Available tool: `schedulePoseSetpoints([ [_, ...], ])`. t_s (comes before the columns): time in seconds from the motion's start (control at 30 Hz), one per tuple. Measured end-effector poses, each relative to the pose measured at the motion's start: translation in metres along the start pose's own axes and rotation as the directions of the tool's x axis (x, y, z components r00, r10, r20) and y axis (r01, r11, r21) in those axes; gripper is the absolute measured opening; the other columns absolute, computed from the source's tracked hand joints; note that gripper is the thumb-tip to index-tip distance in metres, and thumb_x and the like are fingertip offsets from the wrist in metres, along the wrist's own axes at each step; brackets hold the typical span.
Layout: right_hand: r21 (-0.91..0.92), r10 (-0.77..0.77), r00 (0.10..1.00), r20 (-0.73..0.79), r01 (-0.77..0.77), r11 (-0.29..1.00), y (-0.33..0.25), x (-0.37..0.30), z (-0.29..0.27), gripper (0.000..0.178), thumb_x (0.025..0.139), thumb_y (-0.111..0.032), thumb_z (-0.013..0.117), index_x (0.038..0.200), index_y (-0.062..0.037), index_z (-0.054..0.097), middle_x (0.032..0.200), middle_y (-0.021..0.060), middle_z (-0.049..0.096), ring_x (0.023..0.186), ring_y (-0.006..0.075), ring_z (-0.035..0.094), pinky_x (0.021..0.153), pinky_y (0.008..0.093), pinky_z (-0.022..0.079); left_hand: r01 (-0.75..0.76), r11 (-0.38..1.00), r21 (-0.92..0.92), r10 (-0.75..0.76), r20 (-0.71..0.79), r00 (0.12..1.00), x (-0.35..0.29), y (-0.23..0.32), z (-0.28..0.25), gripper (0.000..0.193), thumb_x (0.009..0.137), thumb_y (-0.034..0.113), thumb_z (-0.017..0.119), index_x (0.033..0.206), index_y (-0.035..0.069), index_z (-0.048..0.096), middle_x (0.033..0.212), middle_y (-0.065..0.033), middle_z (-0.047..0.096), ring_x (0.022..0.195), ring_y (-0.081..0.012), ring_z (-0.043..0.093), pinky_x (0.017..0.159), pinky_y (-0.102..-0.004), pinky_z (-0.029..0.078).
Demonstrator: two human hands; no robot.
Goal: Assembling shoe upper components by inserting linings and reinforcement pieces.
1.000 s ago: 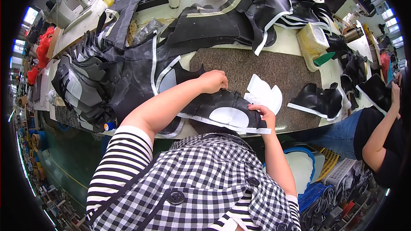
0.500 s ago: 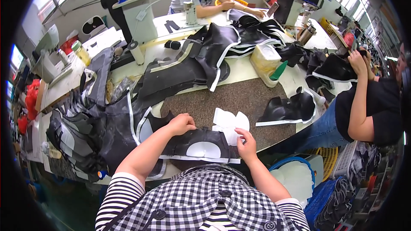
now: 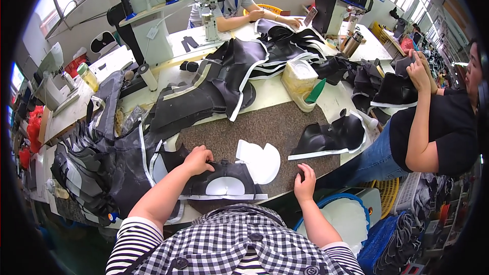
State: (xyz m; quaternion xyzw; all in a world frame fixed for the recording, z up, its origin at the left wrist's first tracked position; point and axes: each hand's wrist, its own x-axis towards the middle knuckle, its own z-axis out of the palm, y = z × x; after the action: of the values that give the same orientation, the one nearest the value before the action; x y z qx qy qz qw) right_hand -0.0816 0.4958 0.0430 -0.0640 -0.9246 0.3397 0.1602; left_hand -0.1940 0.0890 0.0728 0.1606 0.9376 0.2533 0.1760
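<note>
My left hand [image 3: 198, 159] presses down on a black shoe-upper piece [image 3: 224, 179] that has a white curved insert [image 3: 224, 187] glued on it, at the near edge of the brown mat [image 3: 265, 128]. My right hand [image 3: 305, 184] rests on the mat's near right edge, fingers curled, holding nothing that I can see. A small stack of white curved cut pieces [image 3: 261, 160] lies on the mat between my two hands.
Piles of black uppers with white trim [image 3: 219, 91] cover the table's left and back. A finished black upper [image 3: 331, 137] lies at the mat's right. A yellowish tub [image 3: 300, 79] stands behind it. A person in black [image 3: 433, 122] works at the right, another at the sewing machine behind.
My right hand has left the white pieces and moved right onto the mat's edge. My head has tilted up, so more of the room shows. The left hand stays on the black piece.
</note>
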Motion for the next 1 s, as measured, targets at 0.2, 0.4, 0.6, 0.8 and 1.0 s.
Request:
schedulePoseSetpoints([
  [0.2,-0.372,-0.062,0.995,0.077,0.086,0.924,0.009,-0.011,0.020,0.055,0.089,-0.021,0.054,0.141,-0.0091,0.041,0.151,0.0140,0.034,0.141,0.0316,0.028,0.115,0.0525,0.014,0.034,0.999,-0.022,-0.034,0.005,0.999,0.000,-0.002,0.010,0.037,0.056,0.021,0.089,0.083,0.010,0.066,0.089,-0.0069,0.056,0.094,-0.0279,0.054,0.080,-0.0369,0.047],
  [0.4,-0.386,-0.098,0.994,0.050,0.110,0.916,0.000,-0.004,0.020,0.056,0.087,-0.020,0.054,0.140,-0.0080,0.042,0.150,0.0140,0.035,0.139,0.0310,0.031,0.114,0.0512,0.015,0.084,0.996,-0.020,-0.082,0.079,0.993,0.004,0.000,0.007,0.036,0.056,0.023,0.089,0.082,0.011,0.067,0.089,-0.0076,0.056,0.097,-0.0289,0.054,0.082,-0.0380,0.047],
  [0.6,-0.397,-0.091,0.995,0.048,0.103,0.912,0.007,-0.006,0.022,0.058,0.085,-0.023,0.055,0.140,-0.0085,0.043,0.150,0.0141,0.035,0.139,0.0310,0.031,0.113,0.0528,0.016,0.102,0.995,0.013,-0.103,0.118,0.988,0.012,0.006,-0.003,0.035,0.059,0.024,0.088,0.084,0.011,0.067,0.094,-0.0078,0.056,0.100,-0.0289,0.053,0.086,-0.0372,0.047],
  [0.8,-0.393,-0.107,0.994,0.028,0.110,0.913,0.007,-0.004,0.024,0.057,0.085,-0.023,0.055,0.139,-0.0096,0.044,0.150,0.0137,0.037,0.139,0.0306,0.031,0.114,0.0524,0.016,0.044,0.999,0.005,-0.044,0.055,0.998,0.012,-0.003,0.005,0.037,0.059,0.024,0.088,0.084,0.010,0.065,0.091,-0.0075,0.054,0.094,-0.0281,0.053,0.082,-0.0369,0.046],
  [1.0,-0.376,-0.106,0.994,0.008,0.101,0.921,0.009,-0.006,0.024,0.057,0.084,-0.022,0.056,0.139,-0.0101,0.045,0.149,0.0134,0.038,0.138,0.0307,0.032,0.113,0.0523,0.017,0.030,0.999,0.032,-0.031,0.044,0.999,0.007,0.002,0.004,0.036,0.061,0.023,0.087,0.086,0.010,0.065,0.092,-0.0086,0.054,0.095,-0.0286,0.053,0.082,-0.0372,0.046],
])
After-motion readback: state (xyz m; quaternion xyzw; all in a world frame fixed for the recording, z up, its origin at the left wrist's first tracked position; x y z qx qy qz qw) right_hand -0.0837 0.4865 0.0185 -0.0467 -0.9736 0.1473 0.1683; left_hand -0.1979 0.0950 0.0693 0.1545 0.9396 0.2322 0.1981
